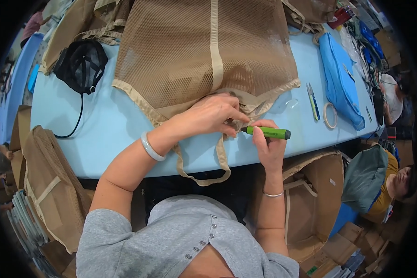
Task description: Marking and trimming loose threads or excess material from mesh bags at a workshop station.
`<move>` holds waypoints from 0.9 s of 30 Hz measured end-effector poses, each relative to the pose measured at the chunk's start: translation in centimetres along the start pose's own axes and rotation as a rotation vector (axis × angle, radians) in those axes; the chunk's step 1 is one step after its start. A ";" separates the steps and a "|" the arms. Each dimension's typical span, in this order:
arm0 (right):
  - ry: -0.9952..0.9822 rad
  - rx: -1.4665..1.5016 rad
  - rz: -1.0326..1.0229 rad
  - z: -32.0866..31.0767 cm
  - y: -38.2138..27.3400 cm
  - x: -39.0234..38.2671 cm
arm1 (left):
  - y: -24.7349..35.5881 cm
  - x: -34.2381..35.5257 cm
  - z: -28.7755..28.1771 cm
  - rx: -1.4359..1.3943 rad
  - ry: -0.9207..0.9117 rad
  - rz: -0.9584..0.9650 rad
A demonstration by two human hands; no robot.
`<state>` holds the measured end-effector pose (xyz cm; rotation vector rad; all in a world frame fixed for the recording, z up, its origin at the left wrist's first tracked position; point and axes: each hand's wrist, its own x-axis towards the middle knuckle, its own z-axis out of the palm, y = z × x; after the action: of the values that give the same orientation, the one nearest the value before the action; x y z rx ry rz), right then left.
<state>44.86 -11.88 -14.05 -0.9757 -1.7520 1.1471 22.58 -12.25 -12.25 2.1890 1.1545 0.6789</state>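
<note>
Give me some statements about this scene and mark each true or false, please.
1. The right hand holds a green marker. True.
2. The left hand wears a glove. False: it is bare, and it touches the mesh bag.
3. A strap loops past the near edge of the table. True.
4. The blue pouch lies left of the mesh bag. False: it lies to the right.
5. The person wears two bracelets. True.
6. The marker lies on the table. False: it is held in the right hand.
</note>
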 end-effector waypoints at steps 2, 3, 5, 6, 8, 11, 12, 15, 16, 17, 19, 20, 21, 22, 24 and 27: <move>-0.011 -0.004 0.000 0.1 -0.1 0.1 | -0.1 0.0 -0.1 -0.002 0.002 0.003; 0.003 -0.009 0.018 0.3 -0.5 0.1 | 0.0 0.0 -0.1 -0.009 0.000 -0.004; 0.015 -0.014 0.036 0.3 -0.6 0.1 | 0.0 0.0 0.0 -0.018 -0.001 -0.012; 0.000 -0.040 -0.004 0.1 -0.4 0.2 | -0.1 -0.1 0.0 -0.012 0.002 -0.004; -0.015 -0.067 -0.044 0.0 -0.2 0.1 | -0.1 -0.1 -0.1 -0.007 0.006 0.004; 0.017 -0.003 0.004 0.3 -0.3 0.1 | 0.0 0.0 -0.1 -0.009 -0.006 0.000; 0.006 0.009 0.027 0.4 -0.9 0.2 | 0.0 -0.1 -0.1 -0.009 0.004 0.001; -0.017 0.018 0.029 0.1 -0.5 0.2 | -0.1 -0.1 0.0 -0.007 0.010 0.006; -0.027 0.017 0.007 0.0 -0.3 0.1 | -0.2 -0.1 0.0 -0.005 0.006 0.009; -0.028 0.017 0.006 0.0 -0.2 0.1 | -0.1 -0.1 -0.1 -0.004 0.007 0.009; 0.007 -0.008 0.038 0.1 -0.5 0.0 | 0.1 0.0 0.0 -0.012 -0.010 0.005; 0.007 -0.009 0.039 0.1 -0.6 0.1 | 0.1 0.0 0.0 -0.015 -0.010 0.004; -0.008 0.014 0.042 0.2 -0.6 0.2 | 0.1 0.0 -0.1 -0.010 0.003 0.005; -0.023 0.038 0.045 0.2 -0.6 0.3 | 0.1 -0.1 -0.1 -0.004 0.016 0.005; -0.019 0.018 0.009 0.0 -0.3 0.1 | -0.1 -0.1 0.0 -0.007 0.008 0.005; -0.001 0.003 0.017 0.3 -0.8 0.2 | 0.1 0.0 -0.1 -0.011 -0.001 -0.006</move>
<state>44.38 -12.02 -13.33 -0.9895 -1.7455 1.1609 22.55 -12.27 -12.16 2.1755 1.1541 0.6802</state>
